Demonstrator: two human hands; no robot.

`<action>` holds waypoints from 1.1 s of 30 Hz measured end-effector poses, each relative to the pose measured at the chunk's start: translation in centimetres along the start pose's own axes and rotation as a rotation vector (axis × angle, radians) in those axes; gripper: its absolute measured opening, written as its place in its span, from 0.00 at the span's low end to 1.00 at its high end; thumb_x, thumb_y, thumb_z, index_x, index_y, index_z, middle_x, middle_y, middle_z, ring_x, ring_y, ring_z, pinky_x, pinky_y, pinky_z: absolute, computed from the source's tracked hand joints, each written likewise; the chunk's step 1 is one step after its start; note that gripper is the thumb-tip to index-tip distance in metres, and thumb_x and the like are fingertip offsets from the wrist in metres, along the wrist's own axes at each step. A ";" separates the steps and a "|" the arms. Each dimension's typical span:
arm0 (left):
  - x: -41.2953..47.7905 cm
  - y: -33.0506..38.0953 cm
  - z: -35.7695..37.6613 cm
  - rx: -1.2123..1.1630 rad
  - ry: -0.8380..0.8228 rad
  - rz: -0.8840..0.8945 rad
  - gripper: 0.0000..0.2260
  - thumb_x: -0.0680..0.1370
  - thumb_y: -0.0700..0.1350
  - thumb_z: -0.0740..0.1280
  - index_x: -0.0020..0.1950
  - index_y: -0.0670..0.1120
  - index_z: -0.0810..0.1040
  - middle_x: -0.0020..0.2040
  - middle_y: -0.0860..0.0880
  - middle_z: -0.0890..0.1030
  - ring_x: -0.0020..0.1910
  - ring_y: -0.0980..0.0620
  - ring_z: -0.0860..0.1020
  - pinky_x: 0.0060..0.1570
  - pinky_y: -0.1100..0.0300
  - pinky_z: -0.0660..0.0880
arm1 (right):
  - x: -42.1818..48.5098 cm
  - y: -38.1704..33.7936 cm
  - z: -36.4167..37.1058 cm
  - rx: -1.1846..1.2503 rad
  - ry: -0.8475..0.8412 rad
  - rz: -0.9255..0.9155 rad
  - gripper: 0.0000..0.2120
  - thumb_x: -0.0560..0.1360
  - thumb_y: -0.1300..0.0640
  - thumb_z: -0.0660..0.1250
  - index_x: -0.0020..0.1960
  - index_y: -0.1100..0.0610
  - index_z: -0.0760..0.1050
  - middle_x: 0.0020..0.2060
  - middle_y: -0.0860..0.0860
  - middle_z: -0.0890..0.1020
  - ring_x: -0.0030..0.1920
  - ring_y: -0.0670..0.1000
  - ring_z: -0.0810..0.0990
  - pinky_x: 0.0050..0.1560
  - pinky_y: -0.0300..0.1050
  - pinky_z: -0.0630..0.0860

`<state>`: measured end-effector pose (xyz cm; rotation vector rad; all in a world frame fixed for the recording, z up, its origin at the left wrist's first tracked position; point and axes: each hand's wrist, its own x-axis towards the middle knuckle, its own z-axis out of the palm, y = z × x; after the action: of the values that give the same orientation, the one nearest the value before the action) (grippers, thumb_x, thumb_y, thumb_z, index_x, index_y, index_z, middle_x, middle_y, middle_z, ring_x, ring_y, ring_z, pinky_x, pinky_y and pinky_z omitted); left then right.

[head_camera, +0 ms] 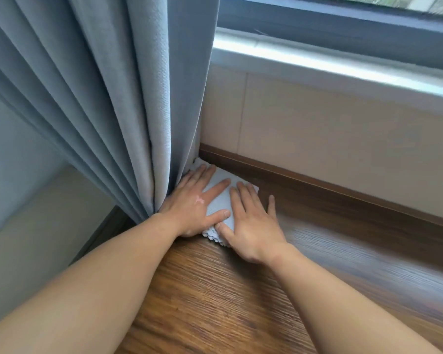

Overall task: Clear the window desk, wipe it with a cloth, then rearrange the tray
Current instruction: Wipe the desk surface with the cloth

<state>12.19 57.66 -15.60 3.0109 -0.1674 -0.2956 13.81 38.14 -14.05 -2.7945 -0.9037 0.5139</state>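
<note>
Head view: cloth (221, 200) lies flat under both hands' grip.

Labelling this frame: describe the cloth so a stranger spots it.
Follow the grey curtain down to the wooden desk. In that corner lies the cloth, pressed flat under the left hand and right hand. It's pale blue with a scalloped edge, unlike the curtain.

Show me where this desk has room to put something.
Free: the desk right of the right hand, along the wall panel, and between the forearms. Crowded: the curtain corner, where it and the left hand press the cloth.
</note>
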 end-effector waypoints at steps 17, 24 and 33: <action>-25.9 7.1 6.5 -0.002 0.034 -0.329 0.35 0.82 0.68 0.46 0.80 0.48 0.67 0.82 0.38 0.59 0.80 0.37 0.60 0.76 0.38 0.53 | -15.8 -8.0 9.4 -0.014 0.007 -0.402 0.39 0.77 0.34 0.56 0.79 0.58 0.63 0.79 0.55 0.63 0.81 0.55 0.56 0.72 0.76 0.58; -18.4 10.3 5.9 -0.016 -0.030 -0.360 0.37 0.81 0.69 0.43 0.82 0.49 0.63 0.82 0.38 0.57 0.80 0.37 0.59 0.76 0.36 0.51 | -12.7 -0.9 5.3 -0.046 -0.003 -0.411 0.41 0.76 0.34 0.50 0.83 0.56 0.51 0.83 0.53 0.52 0.82 0.53 0.47 0.74 0.73 0.32; -1.5 23.0 3.1 0.056 -0.074 -0.087 0.38 0.75 0.73 0.34 0.82 0.59 0.34 0.83 0.45 0.32 0.81 0.45 0.31 0.78 0.40 0.33 | -15.3 16.2 0.2 -0.079 -0.015 -0.026 0.44 0.77 0.28 0.47 0.83 0.51 0.42 0.83 0.47 0.43 0.81 0.47 0.37 0.75 0.72 0.34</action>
<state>7.82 34.80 -15.55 3.0692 -0.0513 -0.4174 10.85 16.02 -14.17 -2.8487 -0.9835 0.5071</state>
